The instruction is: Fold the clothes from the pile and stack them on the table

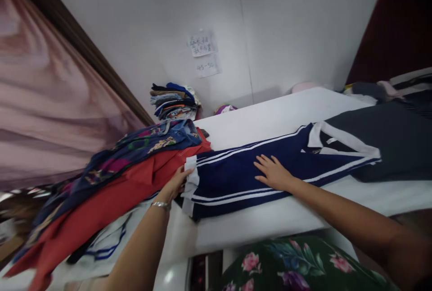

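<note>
A navy collared garment with white double stripes lies stretched out on the white table. Its white collar points to the right and its white ruffled hem to the left. At that hem, my left hand pinches the edge, thumb on top and the other fingers partly hidden. My right hand lies flat on the middle of the garment, fingers spread. A dark grey cloth sits partly beneath the collar end.
To the left, red trousers and a patterned denim piece hang over the table edge. A folded clothes stack stands by the wall, below paper notes. More clothes lie at the far right of the white table.
</note>
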Tool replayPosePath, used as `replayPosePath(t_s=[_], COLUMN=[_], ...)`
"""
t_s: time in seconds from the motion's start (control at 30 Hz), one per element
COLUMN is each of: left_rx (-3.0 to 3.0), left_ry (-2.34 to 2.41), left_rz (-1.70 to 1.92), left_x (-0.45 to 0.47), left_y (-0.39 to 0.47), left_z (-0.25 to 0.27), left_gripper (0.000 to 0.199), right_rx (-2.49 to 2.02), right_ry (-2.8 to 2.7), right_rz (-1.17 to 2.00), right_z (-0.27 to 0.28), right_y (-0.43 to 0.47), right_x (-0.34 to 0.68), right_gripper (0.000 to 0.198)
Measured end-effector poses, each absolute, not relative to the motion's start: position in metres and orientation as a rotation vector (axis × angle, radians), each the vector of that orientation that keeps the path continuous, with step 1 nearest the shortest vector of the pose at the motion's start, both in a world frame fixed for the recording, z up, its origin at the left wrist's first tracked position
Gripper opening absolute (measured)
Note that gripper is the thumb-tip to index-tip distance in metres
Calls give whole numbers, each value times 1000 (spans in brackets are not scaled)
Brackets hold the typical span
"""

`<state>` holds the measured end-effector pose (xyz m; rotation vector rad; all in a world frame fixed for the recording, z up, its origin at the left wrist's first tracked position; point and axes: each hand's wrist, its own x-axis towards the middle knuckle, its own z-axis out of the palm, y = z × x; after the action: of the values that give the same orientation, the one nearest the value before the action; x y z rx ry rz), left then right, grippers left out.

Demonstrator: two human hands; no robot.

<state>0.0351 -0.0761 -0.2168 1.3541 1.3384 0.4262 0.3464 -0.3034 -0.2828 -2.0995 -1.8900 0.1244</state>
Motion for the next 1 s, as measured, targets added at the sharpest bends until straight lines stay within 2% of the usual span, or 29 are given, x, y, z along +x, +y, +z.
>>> replayPosePath(t_s=[0.13,0.33,0.5,0.63,0.8,0.9,1.0], left_rx=[1456,1433,1396,1497,1824,2067,2244], left_ry=[1311,1202,1059,979,898,833,825], left_rz=[363,506,566,612,541,420,313], left_x=[36,45,71,113,192,246,292], left_y=[-83,-89,-104,-123,-159,-183,-204], left_z=[-216,-204,-158,-116,-78,-79,-99], left_gripper=[73,83,85,89,81,76,77], right_rx=[-2131,-1920,-1935,-1693,-976,-721,-732], right_ry=[-1880,-1878,-1945,-1519,-719,-562,-602], right_rz=[297,104,368,640,985,1077,1063], right_z=[-291,-271,-298,-293,-246,-228,-230], right_y=[-296,-275,-265,-265,-280,-293,-303], right_x=[342,318,308,315,319,326,341], right_gripper=[65,66,61,63,53,51,61])
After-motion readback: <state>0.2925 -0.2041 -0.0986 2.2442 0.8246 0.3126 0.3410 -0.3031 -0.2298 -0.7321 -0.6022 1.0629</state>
